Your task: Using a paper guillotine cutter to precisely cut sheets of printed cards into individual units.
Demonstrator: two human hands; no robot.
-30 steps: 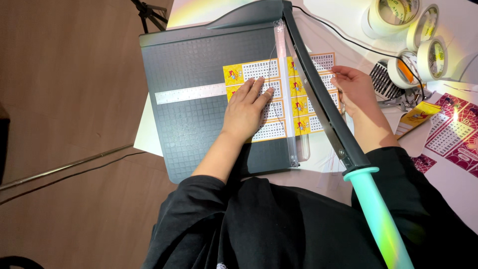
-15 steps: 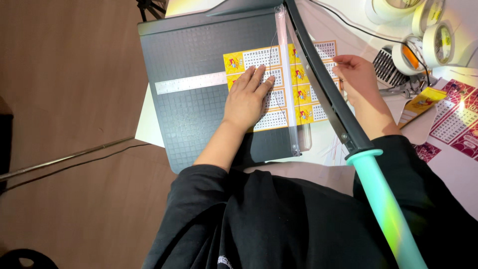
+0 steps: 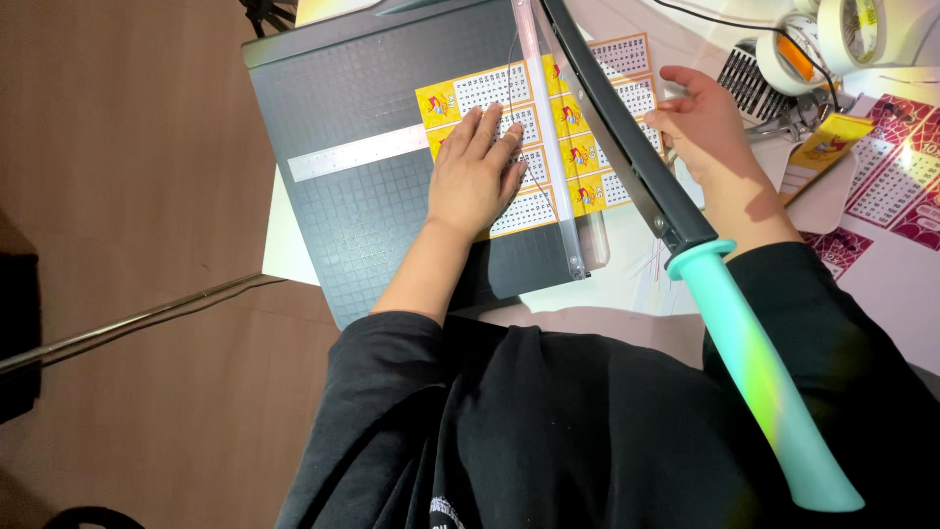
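A dark grey paper cutter [image 3: 372, 216] with a grid bed lies on the white table. A yellow and orange printed sheet [image 3: 578, 132] of small number cards lies across its cutting edge. My left hand [image 3: 477, 174] rests flat on the sheet, left of the clear guard strip [image 3: 548, 137]. My right hand [image 3: 700, 122] holds the sheet's right edge, beyond the blade. The cutter's black blade arm [image 3: 617, 137] is raised, and its teal handle [image 3: 759, 372] hangs free above my right sleeve.
Rolls of tape [image 3: 842, 29] and a black comb-like object [image 3: 749, 83] lie at the top right. Pink printed sheets [image 3: 896, 176] and a yellow strip [image 3: 827, 142] lie at the right. Brown floor [image 3: 127, 196] and a thin metal rod [image 3: 117, 328] are to the left.
The view has shifted a little. My right hand has slid slightly along the sheet's right edge; my left hand stays pressed on the sheet and the blade arm stays raised.
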